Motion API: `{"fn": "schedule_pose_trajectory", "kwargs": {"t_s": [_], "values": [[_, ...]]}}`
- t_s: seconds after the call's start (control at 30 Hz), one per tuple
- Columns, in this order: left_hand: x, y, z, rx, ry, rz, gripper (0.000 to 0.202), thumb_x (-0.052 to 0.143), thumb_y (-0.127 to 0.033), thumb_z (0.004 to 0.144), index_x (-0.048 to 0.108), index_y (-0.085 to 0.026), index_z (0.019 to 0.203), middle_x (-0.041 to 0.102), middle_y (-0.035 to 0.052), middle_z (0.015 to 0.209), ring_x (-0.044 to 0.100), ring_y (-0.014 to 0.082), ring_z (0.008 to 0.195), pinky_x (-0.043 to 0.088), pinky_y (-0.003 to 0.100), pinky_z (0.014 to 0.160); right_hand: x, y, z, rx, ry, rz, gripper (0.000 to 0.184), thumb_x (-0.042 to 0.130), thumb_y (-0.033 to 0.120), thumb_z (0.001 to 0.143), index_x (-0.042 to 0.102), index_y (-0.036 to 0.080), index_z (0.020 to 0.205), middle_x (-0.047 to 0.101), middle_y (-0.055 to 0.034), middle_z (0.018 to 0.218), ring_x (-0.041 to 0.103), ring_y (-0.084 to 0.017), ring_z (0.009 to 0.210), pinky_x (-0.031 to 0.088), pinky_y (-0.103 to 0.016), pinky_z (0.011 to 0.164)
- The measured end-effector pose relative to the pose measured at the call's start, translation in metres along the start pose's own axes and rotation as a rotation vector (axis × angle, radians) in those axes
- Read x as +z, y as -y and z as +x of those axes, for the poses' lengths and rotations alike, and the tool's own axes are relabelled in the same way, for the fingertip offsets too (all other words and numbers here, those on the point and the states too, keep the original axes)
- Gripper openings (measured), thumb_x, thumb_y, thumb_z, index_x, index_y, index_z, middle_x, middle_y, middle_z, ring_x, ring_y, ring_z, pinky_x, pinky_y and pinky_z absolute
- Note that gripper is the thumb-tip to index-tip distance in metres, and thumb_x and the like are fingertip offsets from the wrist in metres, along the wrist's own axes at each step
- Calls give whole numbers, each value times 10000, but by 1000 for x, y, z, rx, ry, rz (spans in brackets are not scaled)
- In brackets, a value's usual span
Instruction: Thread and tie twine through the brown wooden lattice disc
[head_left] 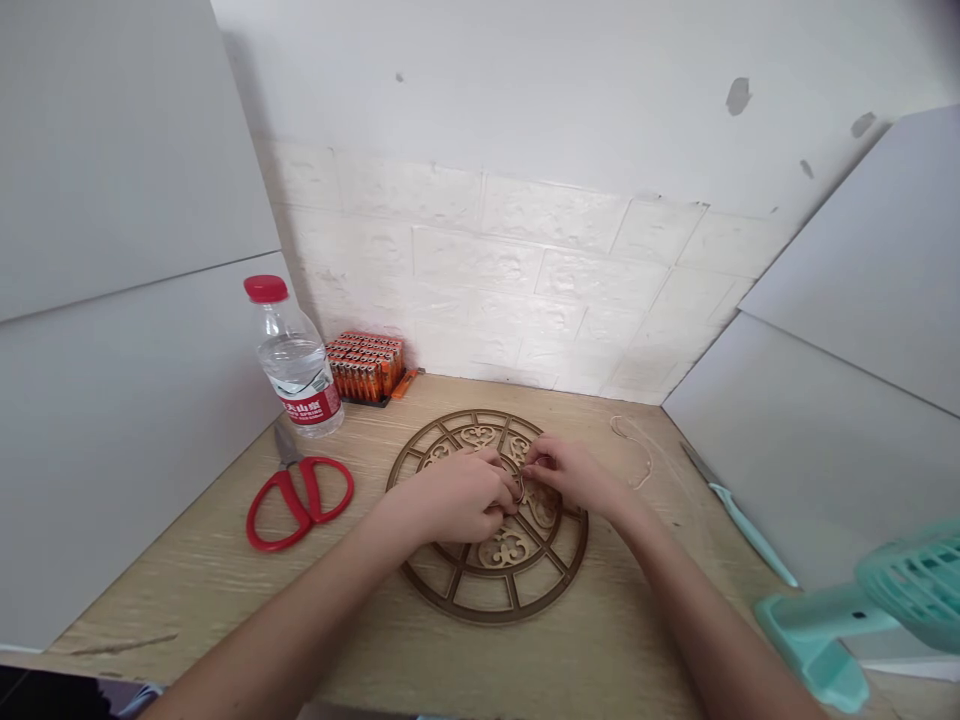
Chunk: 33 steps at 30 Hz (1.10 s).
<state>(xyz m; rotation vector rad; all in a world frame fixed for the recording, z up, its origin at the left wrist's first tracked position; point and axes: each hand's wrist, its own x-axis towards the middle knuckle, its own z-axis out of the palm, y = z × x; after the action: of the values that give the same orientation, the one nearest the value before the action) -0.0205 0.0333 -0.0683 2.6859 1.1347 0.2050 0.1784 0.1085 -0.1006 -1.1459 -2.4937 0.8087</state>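
A round brown wooden fretwork disc (487, 590) with carved scroll panels lies flat in the middle of the wooden table (225, 590). Both hands rest over its centre. My left hand (457, 497) is closed, fingers curled and pinched at a small dark curved piece (519, 488) near the disc's hub. My right hand (574, 472) meets it from the right, fingertips pinched together on the same small piece. What that piece is I cannot make out. The hands hide the disc's middle.
Red-handled scissors (300, 497) lie left of the disc, beside a water bottle with a red cap (296, 365). A tray of orange batteries (366, 366) stands at the back wall. A loose cord (637, 452), a mint-handled knife (742, 520) and a mint fan (885, 600) are right. White panels enclose the table.
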Motion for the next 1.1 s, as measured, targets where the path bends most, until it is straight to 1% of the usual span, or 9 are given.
{"fn": "schedule_pose_trajectory", "kwargs": {"t_s": [0.13,0.3,0.53,0.73,0.9,0.97,1.1], "values": [[-1,0,0,12,10,-18,305,520,-137,784,740,-263,953,715,-41,1042,533,194,1068,347,290,1009,4,1,1,-56,-18,-57,102,541,246,855,598,182,798,594,-31,847,535,-152,766,387,-264,675],[-1,1,0,19,20,-30,325,512,-132,787,735,-258,988,710,-44,1062,520,197,1097,319,296,1051,5,2,3,-100,-31,-96,119,539,233,868,585,176,775,579,-33,846,540,-154,785,396,-262,691],[1,2,0,28,14,-25,305,512,-148,794,734,-243,982,720,-30,1019,519,201,1082,336,291,1029,10,1,5,-114,-62,-127,115,535,213,879,573,170,780,557,-33,876,539,-144,787,409,-263,711],[1,4,1,42,11,-36,306,517,-142,786,736,-252,970,719,-37,1017,526,196,1056,346,291,1015,14,-2,7,-107,-79,-139,77,545,211,871,554,175,803,550,-36,906,533,-155,827,408,-278,745],[1,6,1,41,16,-58,296,524,-156,787,737,-266,960,714,-43,1030,526,191,1060,358,275,1006,14,-4,6,-82,-90,-133,73,546,241,870,538,179,832,556,-37,926,533,-156,805,410,-280,716],[1,6,1,38,21,-66,305,526,-161,788,735,-275,979,706,-45,1053,523,193,1069,349,282,1020,14,-4,6,-87,-91,-131,65,548,226,865,537,179,822,556,-35,917,532,-155,810,409,-276,722],[0,7,0,-16,39,-66,305,519,-215,816,729,-304,1019,680,-31,1093,493,225,1136,282,349,1089,15,-4,8,-107,-92,-124,47,552,174,852,544,177,805,552,-31,898,527,-151,820,406,-267,735]]}}
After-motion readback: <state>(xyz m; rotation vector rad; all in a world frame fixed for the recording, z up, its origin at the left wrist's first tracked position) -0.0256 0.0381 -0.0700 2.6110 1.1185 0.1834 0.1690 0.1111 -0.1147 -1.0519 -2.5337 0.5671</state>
